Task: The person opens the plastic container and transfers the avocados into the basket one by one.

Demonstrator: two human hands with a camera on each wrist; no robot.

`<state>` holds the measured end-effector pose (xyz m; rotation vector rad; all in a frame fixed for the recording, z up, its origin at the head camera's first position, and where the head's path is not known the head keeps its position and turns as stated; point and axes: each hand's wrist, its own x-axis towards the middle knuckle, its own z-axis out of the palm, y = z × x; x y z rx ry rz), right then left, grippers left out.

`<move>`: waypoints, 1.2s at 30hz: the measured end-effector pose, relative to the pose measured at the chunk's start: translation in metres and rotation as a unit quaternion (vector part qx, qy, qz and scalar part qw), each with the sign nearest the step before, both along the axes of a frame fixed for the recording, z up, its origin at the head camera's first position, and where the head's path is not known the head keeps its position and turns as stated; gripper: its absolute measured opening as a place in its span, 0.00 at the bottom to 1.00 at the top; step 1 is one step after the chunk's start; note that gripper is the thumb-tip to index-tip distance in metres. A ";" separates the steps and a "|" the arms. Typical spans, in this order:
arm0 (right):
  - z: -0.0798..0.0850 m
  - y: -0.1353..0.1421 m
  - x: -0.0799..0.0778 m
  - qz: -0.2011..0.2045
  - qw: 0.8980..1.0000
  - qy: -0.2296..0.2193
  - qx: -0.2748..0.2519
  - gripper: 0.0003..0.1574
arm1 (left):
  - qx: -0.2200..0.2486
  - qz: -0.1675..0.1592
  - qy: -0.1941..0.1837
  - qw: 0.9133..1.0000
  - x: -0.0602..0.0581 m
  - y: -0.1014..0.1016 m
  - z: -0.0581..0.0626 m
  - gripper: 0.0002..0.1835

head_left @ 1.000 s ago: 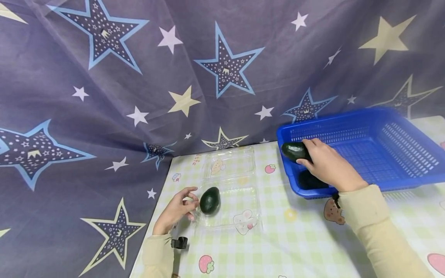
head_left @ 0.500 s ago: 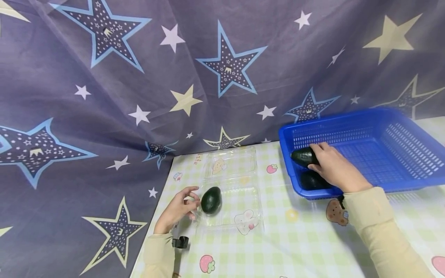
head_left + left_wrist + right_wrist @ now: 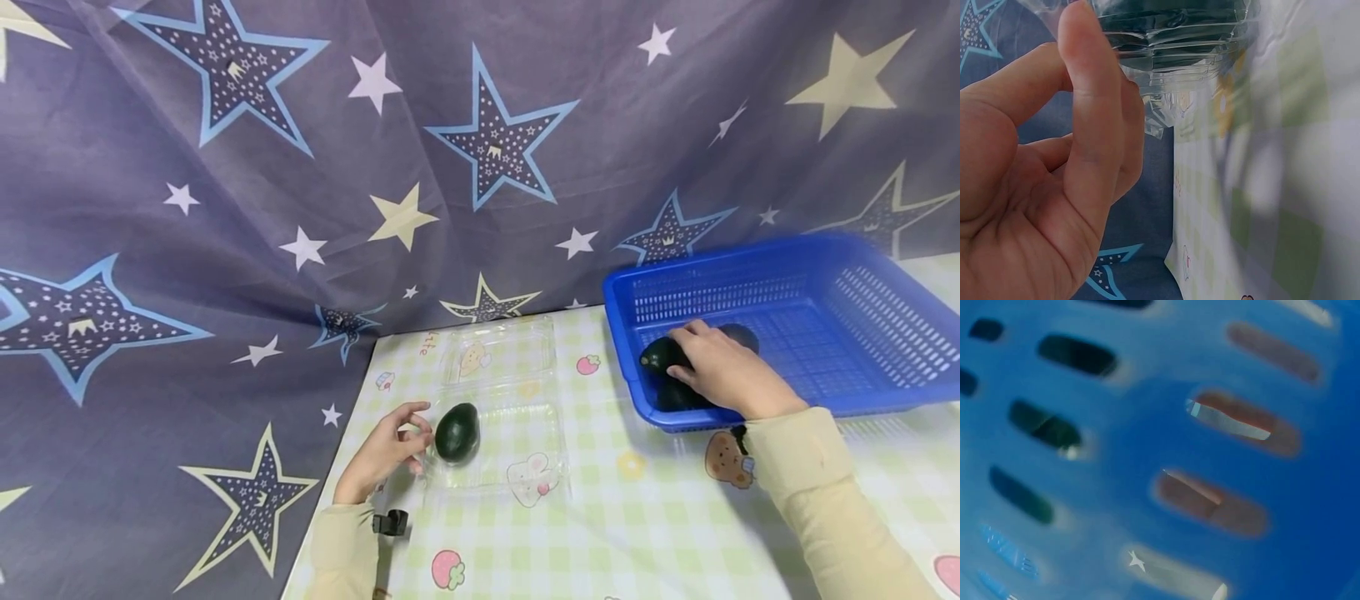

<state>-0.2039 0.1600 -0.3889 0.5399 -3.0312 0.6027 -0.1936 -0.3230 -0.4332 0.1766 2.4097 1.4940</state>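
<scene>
Inside the blue plastic basket (image 3: 795,367), my right hand (image 3: 731,371) grips a dark green avocado (image 3: 660,356) near the left wall. Two more avocados show beside that hand: one in front and below (image 3: 681,396), one behind it (image 3: 742,337). A clear plastic clamshell box (image 3: 517,433) lies with its lid folded back, a single avocado (image 3: 457,433) in its left part. At the box's left edge, my left hand (image 3: 386,450) touches the plastic with loosely bent fingers. The right wrist view has only the basket wall (image 3: 1129,462), blurred, with dark green behind some slots.
A checked tablecloth (image 3: 600,517) with printed fruit and animals covers the table. Behind it hangs a dark curtain (image 3: 337,167) with stars. The basket's wall (image 3: 615,333) stands between my right hand and the clamshell box.
My right hand has moved down and slightly right with the gripped avocado, from the basket's left rim into it. An avocado behind that hand has come into view. The left hand stays put.
</scene>
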 end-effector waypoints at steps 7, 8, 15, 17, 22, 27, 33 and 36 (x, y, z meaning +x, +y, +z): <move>0.005 -0.006 0.004 0.012 1.000 0.011 0.001 0.30 | 0.005 -0.007 0.001 1.000 0.001 0.001 0.001 0.34; 0.007 -0.007 0.004 0.013 1.000 0.011 0.000 0.30 | 0.006 -0.008 0.001 1.000 0.001 0.001 0.001 0.34; 0.017 -0.023 0.007 0.011 0.999 0.032 -0.010 0.31 | 0.008 -0.008 0.001 1.000 0.000 0.000 0.000 0.33; 0.019 -0.029 0.008 0.010 0.999 0.046 -0.017 0.31 | 0.008 -0.007 0.001 1.000 0.000 0.000 0.000 0.33; 0.024 -0.047 0.011 0.020 0.993 0.107 -0.037 0.31 | 0.009 -0.008 0.002 1.000 0.001 0.000 0.000 0.33; 0.022 -0.069 0.010 0.048 0.981 0.177 -0.060 0.30 | 0.009 -0.006 0.004 1.000 0.002 0.000 0.000 0.33; 0.014 -0.098 0.006 0.083 0.968 0.230 -0.063 0.32 | 0.002 -0.002 -0.002 1.000 0.001 0.000 -0.001 0.34; 0.011 -0.116 0.004 0.098 0.967 0.227 -0.062 0.36 | -0.001 0.002 -0.003 1.000 0.000 -0.001 0.000 0.33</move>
